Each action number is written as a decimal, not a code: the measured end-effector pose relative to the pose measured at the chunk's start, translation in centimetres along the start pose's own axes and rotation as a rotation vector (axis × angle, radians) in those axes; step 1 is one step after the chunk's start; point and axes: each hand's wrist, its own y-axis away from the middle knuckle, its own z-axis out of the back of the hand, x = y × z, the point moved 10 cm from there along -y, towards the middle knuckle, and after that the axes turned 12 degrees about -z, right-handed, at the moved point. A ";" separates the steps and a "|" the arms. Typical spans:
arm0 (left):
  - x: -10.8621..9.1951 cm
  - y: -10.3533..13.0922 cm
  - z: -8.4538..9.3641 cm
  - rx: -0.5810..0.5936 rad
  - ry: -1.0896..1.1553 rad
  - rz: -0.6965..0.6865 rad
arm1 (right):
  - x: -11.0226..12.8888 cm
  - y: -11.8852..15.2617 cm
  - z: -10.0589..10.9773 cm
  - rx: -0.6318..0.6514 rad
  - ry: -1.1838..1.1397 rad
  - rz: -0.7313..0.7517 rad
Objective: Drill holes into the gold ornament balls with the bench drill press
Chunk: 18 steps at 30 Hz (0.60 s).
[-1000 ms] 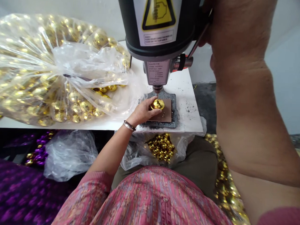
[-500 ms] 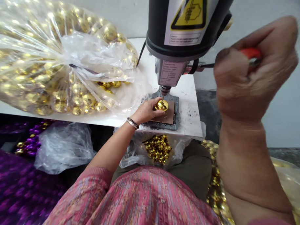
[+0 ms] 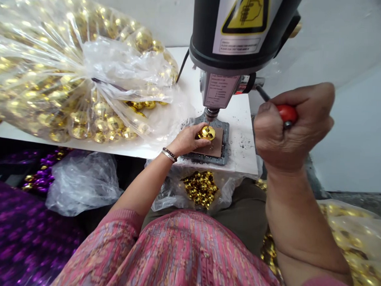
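Between the thumb and fingers of my left hand (image 3: pixel 189 139) is a shiny gold faceted ball (image 3: pixel 207 132). It rests on a brown board (image 3: pixel 213 147) lying on the grey base (image 3: pixel 224 154) of a drill press. The drill press (image 3: pixel 233 48) stands over it, and its chuck (image 3: pixel 211 113) is directly above the ball; the bit appears to meet the ball's top. My right hand (image 3: pixel 294 125) is wrapped round the red knob (image 3: pixel 286 114) of the press's feed lever (image 3: pixel 262 93), to the right of the motor housing.
A large clear bag (image 3: pixel 39 87) of gold balls covers the table's left side. Dark shavings lie around the base on the white table (image 3: pixel 243 155). Below its edge hangs a plastic bag of small gold pieces (image 3: pixel 201 189). Purple shiny material (image 3: pixel 21 237) lies at lower left.
My right hand has swung the lever's red knob down and toward the left. My left hand keeps the ball on the board under the chuck. The view has shifted slightly.
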 end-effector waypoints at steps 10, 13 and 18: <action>-0.3 0.1 -0.1 0.045 0.016 0.001 | -0.8 2.4 -0.4 -0.118 0.035 0.054; -0.4 0.1 -0.1 0.044 0.022 -0.001 | -1.7 2.8 -0.7 -0.137 0.009 -0.023; -0.4 0.2 -0.2 0.028 0.051 0.009 | -1.7 3.3 -0.9 -0.174 -0.076 -0.036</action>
